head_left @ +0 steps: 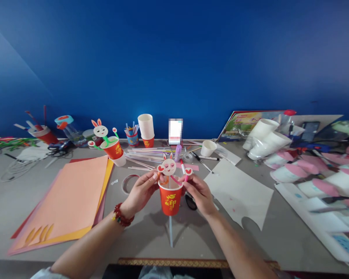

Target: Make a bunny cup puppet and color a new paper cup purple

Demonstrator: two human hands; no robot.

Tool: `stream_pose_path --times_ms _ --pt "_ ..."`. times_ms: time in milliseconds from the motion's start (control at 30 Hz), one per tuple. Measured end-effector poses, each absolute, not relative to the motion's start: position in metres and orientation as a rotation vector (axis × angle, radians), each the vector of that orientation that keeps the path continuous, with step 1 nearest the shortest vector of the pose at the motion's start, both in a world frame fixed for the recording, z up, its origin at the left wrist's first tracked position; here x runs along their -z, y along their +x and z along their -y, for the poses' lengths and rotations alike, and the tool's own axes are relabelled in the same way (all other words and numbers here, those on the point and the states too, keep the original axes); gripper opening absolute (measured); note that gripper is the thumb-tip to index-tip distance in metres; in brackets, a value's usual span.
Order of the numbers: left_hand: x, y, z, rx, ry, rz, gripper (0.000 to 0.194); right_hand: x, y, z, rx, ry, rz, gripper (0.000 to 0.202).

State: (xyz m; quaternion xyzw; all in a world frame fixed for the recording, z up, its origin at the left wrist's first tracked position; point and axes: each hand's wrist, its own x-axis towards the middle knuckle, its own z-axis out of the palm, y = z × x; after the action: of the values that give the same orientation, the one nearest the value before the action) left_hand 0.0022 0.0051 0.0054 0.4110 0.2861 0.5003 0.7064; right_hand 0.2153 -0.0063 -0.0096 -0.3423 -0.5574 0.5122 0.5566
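Note:
A red paper cup [170, 201] with yellow characters is held upright in front of me. Over its rim rises a white paper rabbit head [168, 167] with pink ears. A pale straw [170, 232] sticks out below the cup. My left hand [144, 192] is closed at the rim's left side, pinching an orange stem topped by a round white heart piece [161, 169]. On the right side, my right hand [200, 192] pinches a pink stem that carries another heart piece [188, 171]. Black-handled scissors [191, 202] lie partly hidden behind my right hand.
Coloured paper sheets [72, 193] lie at left, near a similar rabbit cup [112, 148]. Several straws [148, 155], a tape roll [127, 184] and pens lie in the middle. At right are a cut white sheet [241, 192] and pink-and-white cup pieces [317, 186].

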Motion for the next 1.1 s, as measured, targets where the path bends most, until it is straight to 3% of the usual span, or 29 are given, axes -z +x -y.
stream_pose_path --times_ms 167,367,800,1100 --pt "-0.009 0.005 -0.004 -1.145 0.837 -0.680 0.026 0.006 0.218 0.005 -1.212 -0.799 1.430 0.021" --pt "-0.007 0.010 -0.004 -1.305 0.855 -0.796 0.024 0.010 0.218 0.007 -0.950 -0.847 1.586 0.015" --pt "-0.007 0.009 0.002 -1.298 0.907 -0.905 0.033 0.003 0.222 0.006 -0.575 -0.780 1.740 0.009" --pt "0.011 0.012 0.014 -1.290 1.101 -0.685 0.076 0.013 0.223 0.006 -0.640 -0.829 1.636 0.010"
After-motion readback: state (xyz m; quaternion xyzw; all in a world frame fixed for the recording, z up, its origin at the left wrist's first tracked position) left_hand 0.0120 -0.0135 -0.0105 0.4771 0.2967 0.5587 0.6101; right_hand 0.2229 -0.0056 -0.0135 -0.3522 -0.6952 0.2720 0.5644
